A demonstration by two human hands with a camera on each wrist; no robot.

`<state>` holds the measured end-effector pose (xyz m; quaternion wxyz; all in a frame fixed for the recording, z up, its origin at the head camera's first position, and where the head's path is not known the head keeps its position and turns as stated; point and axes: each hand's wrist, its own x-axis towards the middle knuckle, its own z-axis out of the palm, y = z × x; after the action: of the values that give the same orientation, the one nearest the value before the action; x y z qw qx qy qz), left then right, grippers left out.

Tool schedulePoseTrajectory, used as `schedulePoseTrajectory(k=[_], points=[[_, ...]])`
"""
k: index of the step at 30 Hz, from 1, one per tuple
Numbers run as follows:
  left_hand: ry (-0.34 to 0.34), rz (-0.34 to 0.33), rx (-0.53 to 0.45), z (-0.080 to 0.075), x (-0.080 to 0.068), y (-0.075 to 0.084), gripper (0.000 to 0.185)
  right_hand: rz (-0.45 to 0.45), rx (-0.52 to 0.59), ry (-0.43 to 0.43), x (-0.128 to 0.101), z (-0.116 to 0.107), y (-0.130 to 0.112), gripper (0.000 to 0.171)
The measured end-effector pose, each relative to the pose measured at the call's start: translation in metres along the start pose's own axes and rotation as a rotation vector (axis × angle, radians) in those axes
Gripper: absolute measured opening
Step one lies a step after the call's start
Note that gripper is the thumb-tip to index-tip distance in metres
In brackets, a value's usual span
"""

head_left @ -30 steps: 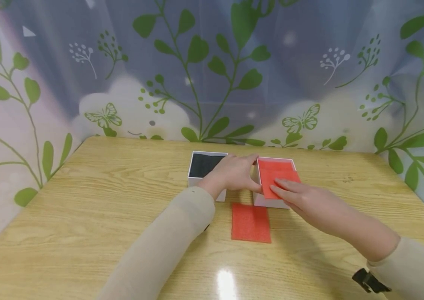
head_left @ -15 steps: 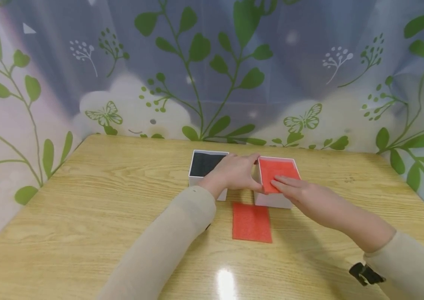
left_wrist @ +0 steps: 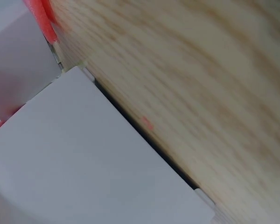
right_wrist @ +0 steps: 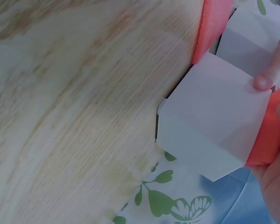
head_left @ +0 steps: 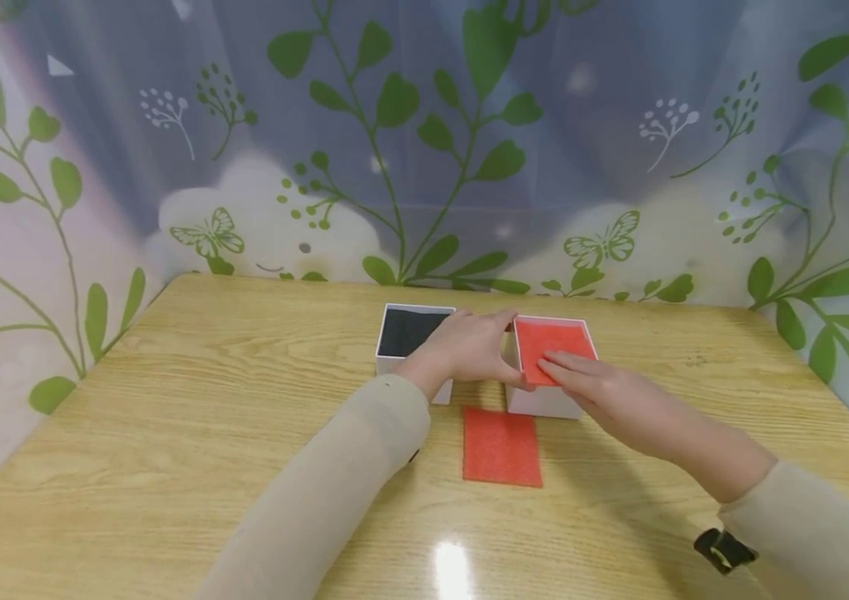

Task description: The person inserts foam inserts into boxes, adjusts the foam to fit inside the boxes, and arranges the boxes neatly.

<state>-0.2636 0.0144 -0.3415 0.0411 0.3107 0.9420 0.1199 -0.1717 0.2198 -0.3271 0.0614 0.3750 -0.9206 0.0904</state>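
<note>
A curtain printed with green leaves and butterflies (head_left: 604, 240) hangs behind a pale wooden table (head_left: 169, 417), which fills the near ground.

Going left to right: a white box with a black lining (head_left: 409, 332) stands left of centre at the far side. The left hand (head_left: 469, 346) lies across the gap between it and its neighbour, fingers curved against the left wall of the white box with red lining (head_left: 544, 398), thumb on the near corner, steadying it. A loose red foam sheet (head_left: 501, 446) lies flat on the table just in front of the boxes. The right hand (head_left: 589, 383) has straight fingers pressing a second red foam sheet (head_left: 553, 343) down in the top of the right box.

A second ago that sheet sat tilted, its near edge overhanging the box front; now it lies squarely within the rim, so the lining looks seated, or nearly so.

Nothing stands in the way; the loose sheet is apart from both hands. The left wrist view shows only a white box wall and table grain.
</note>
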Motion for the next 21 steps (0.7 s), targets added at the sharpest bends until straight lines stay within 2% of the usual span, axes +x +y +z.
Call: schedulePoseTrajectory(k=[11, 21], points=[[0.016, 0.017, 0.006, 0.000, -0.001, 0.000, 0.100, -0.100, -0.211, 0.155, -0.007, 0.010, -0.015, 0.066], [0.017, 0.010, 0.009, 0.001, 0.000, -0.001, 0.098, -0.096, -0.218, 0.214, -0.004, 0.016, -0.013, 0.063]])
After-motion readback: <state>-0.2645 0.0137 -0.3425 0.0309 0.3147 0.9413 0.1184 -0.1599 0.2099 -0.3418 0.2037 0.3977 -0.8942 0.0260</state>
